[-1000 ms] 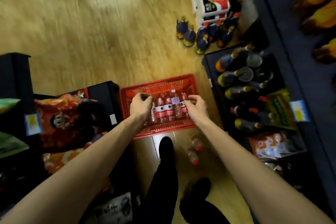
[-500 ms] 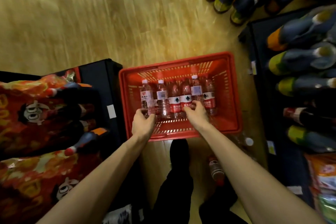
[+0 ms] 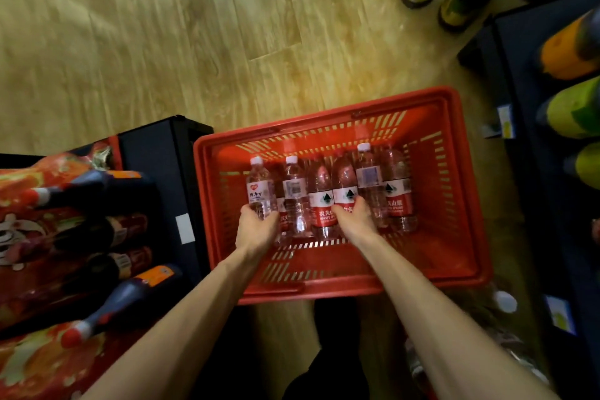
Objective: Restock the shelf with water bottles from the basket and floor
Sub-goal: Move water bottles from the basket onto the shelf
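Six water bottles lie side by side in the red basket on the wooden floor. Several carry red-and-white labels with a green mountain mark and Chinese characters, "农夫" legible on one; the leftmost bottle has a white label with a red logo. The left hand grips that leftmost bottle's base, fingers curled round it. The right hand grips a red-labelled bottle mid-row. Both forearms reach straight down into the basket.
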A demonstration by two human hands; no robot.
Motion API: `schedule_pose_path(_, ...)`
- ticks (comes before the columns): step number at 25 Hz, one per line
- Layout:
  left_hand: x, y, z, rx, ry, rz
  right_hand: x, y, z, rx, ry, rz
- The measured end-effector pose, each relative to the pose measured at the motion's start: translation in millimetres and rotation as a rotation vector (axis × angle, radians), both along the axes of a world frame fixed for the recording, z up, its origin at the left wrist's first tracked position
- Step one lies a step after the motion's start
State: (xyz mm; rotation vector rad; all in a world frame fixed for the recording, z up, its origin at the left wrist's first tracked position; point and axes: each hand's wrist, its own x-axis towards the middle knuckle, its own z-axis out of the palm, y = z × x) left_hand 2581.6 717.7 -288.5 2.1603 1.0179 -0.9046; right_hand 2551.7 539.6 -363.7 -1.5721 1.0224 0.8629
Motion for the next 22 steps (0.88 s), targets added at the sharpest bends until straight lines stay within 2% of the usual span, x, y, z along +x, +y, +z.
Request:
schedule_pose_path(4, 2, 1, -32, 0.050, 0.060, -0.031, 0, 0, -47, 0.062, 0.018, -0.044)
schedule_pose_path(7, 2, 1, -47, 0.068, 0.105, -0.064, -2, 1, -62, 0.037, 0.000, -0.007)
schedule_pose_path(13, 7, -2, -72, 0.256, 0.138, -0.089, -10, 11, -80, 0.051, -0.090, 0.004)
schedule_pose_path(18, 1, 10, -88, 0.181, 0.186, -0.182, -12, 17, -88, -0.029, -0.045, 0.141)
schedule_pose_path(22, 6, 11, -87, 0.097, 0.203, -0.313, -9, 20, -89, -0.024, -0.030, 0.147)
